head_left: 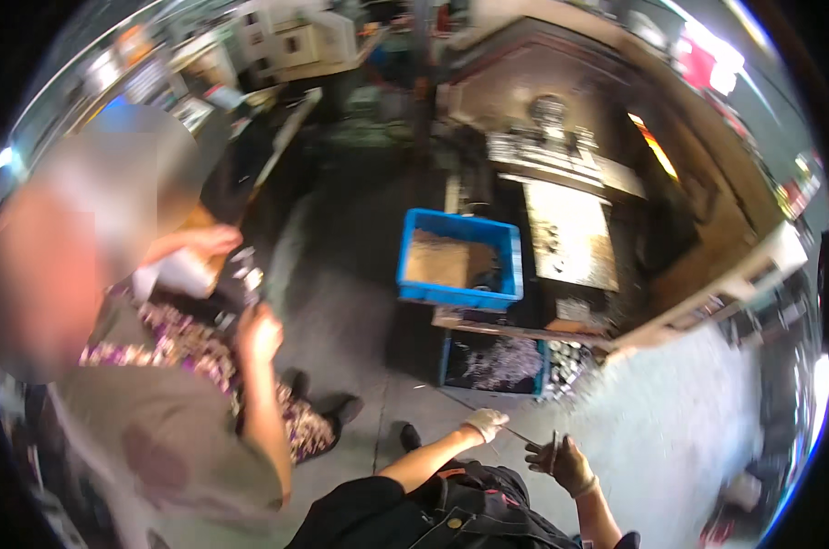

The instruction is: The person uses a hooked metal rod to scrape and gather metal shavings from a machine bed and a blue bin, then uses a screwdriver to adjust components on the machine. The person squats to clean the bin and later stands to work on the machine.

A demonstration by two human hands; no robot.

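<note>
Our left hand (486, 424) is curled round a thin rod (522, 437), by our belly. Our right hand (565, 465) is at its near end, maybe to keep it steady; we can't tell if those fingers grip. Ahead sits a blue box (458, 294).

Here I am on a smooth pale-grey floor (675, 403), which darkens into shadow ahead; up to my left runs a cluttered, pale-edged workbench (341, 69), a dark upright post (421, 91) beside it, and a glaring white light (824, 382) burns far right!
</note>
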